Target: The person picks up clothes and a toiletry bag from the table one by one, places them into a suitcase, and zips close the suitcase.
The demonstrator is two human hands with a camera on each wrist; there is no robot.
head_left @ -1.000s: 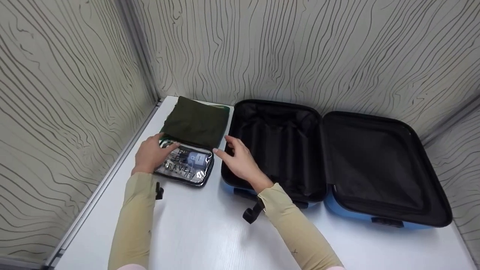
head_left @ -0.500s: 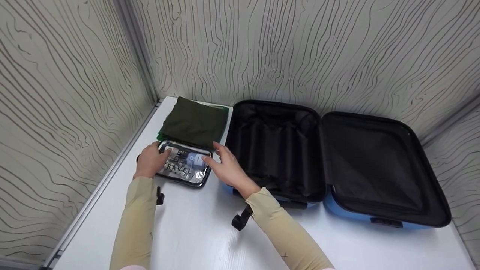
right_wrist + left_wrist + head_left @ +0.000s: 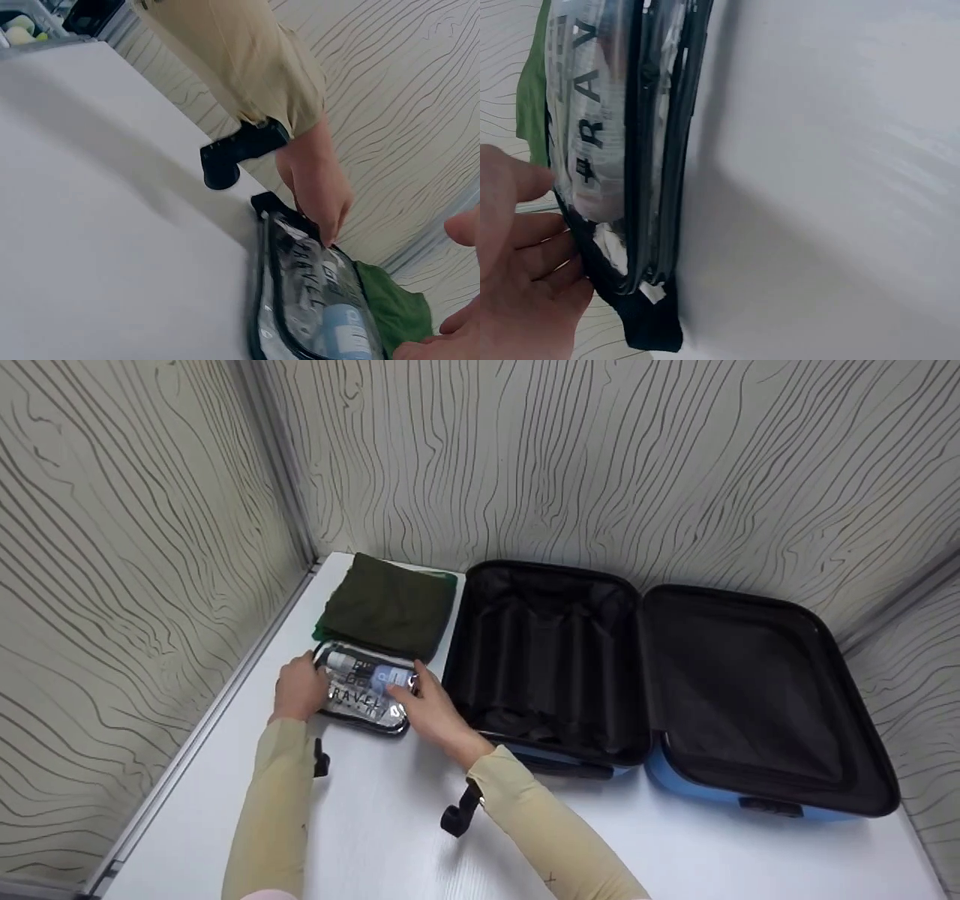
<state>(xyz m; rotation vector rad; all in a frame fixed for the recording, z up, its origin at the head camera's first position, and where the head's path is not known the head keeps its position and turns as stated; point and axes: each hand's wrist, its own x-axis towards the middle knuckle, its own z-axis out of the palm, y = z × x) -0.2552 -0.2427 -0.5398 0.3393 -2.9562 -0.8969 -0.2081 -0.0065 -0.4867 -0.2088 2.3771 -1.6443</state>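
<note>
A clear black-trimmed travel pouch lies on the white table, lettered on top, with a blue-labelled bottle and a white bottle inside. My left hand grips the pouch's left end by its edge, thumb at the upper rim and fingers against the end in the left wrist view. My right hand reaches over the right end, thumb above the clear top and fingers extended by the far right corner. In the right wrist view its fingers are spread and partly cut off; whether they touch the pouch is unclear.
Folded dark green cloth lies just behind the pouch. To the right, a blue suitcase stands spread on the table, its black lining showing and its other half folded out. Patterned wall panels bound the back and left.
The right hand has moved left and down, from beside the suitcase rim to over the pouch's right end. The left hand has shifted slightly down and drawn in at the left end.
</note>
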